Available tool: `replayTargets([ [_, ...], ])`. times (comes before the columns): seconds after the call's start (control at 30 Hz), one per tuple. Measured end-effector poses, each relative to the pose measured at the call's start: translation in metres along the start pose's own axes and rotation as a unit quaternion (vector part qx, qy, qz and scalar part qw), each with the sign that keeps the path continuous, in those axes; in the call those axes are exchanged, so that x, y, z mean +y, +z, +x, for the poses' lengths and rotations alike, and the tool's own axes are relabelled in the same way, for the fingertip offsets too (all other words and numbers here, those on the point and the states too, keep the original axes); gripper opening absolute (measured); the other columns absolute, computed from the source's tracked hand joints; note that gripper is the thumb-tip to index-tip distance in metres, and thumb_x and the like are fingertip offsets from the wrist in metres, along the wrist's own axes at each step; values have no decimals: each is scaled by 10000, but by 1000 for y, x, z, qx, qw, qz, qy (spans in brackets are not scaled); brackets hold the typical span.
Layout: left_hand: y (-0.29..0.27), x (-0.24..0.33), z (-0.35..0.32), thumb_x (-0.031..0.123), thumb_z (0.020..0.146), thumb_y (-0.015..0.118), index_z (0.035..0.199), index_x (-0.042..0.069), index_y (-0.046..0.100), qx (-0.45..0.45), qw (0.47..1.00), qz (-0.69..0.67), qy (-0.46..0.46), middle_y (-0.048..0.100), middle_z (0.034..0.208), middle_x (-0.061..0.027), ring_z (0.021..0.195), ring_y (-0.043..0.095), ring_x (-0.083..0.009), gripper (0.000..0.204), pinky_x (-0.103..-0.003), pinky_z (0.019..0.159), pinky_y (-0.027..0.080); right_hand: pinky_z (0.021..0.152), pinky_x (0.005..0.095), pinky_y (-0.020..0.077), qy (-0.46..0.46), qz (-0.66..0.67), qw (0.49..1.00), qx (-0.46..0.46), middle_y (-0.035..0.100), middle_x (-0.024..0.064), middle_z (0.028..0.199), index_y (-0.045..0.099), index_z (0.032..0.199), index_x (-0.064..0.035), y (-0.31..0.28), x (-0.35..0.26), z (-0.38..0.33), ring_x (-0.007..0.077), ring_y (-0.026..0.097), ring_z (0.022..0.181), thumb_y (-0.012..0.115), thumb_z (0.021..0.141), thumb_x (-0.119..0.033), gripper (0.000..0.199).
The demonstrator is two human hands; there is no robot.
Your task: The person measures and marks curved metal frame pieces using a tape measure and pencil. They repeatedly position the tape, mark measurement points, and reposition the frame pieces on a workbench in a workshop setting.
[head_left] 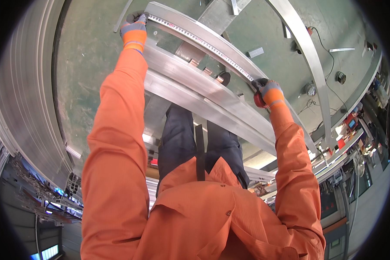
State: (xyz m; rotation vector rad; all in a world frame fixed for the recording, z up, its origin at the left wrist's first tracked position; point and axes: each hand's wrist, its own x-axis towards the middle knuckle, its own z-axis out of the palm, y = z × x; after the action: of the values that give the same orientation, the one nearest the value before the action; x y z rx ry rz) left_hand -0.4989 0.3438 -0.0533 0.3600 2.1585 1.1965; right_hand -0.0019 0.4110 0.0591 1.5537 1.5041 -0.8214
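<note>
A white tape measure blade (199,41) is stretched along a silver metal profile (212,37), from its far left end toward the right. My left hand (135,30), in a grey and orange glove, pinches the blade's end at the profile's left tip. In my right hand (269,92), gloved the same way, sits the red tape measure case (259,99), close against the profile. Both hands are closed. Nearer to me, more silver profiles (195,80) lie side by side, with small copper-coloured pieces (207,71) at their far edge.
A curved-looking long profile (307,52) stretches at the right. On the green floor (91,65) lie a short metal offcut (255,52), a black cable (329,52) and a round tin (340,77). Long metal profiles (26,86) are stacked at the left.
</note>
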Motion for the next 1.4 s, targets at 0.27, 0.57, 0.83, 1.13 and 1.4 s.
replayTargets([
  [0.27,40,25,-160,505,923,602,1577,216,387,-182,807,455,330,306,1653,-137,1472,327,-423,746,-546,1196,279,919,404,580,79,-15,997,-22,759,157,1110,752,1221,-202,-10,-25,-10,329,738,1012,684,891,-351,368],
  [0.57,55,37,-213,490,912,633,1634,334,276,-317,726,509,337,146,1721,-117,1567,153,-408,821,-638,1204,204,878,390,566,-24,58,997,-50,763,202,996,714,1226,-9,1,-15,10,312,738,956,716,873,-464,577],
  [0.83,56,25,-209,479,888,656,1580,306,385,-293,745,475,365,231,1683,-114,1546,203,-398,764,-600,1217,213,807,347,541,-101,161,979,-72,742,161,836,756,1093,-9,-32,-126,3,239,703,769,669,867,-679,712],
  [1.13,54,27,-209,472,894,629,1566,319,417,-297,756,455,365,209,1694,-110,1548,186,-404,722,-614,1207,217,708,230,489,-170,379,892,178,773,107,932,723,1145,-2,-25,-91,-5,119,655,760,629,942,-155,271],
  [1.4,53,24,-201,455,911,624,1329,243,661,-376,761,428,311,523,1504,-100,1471,355,-376,471,-666,1170,247,841,386,601,-379,419,825,7,725,168,977,663,1153,42,-38,-206,-43,273,717,898,424,1081,-280,407],
])
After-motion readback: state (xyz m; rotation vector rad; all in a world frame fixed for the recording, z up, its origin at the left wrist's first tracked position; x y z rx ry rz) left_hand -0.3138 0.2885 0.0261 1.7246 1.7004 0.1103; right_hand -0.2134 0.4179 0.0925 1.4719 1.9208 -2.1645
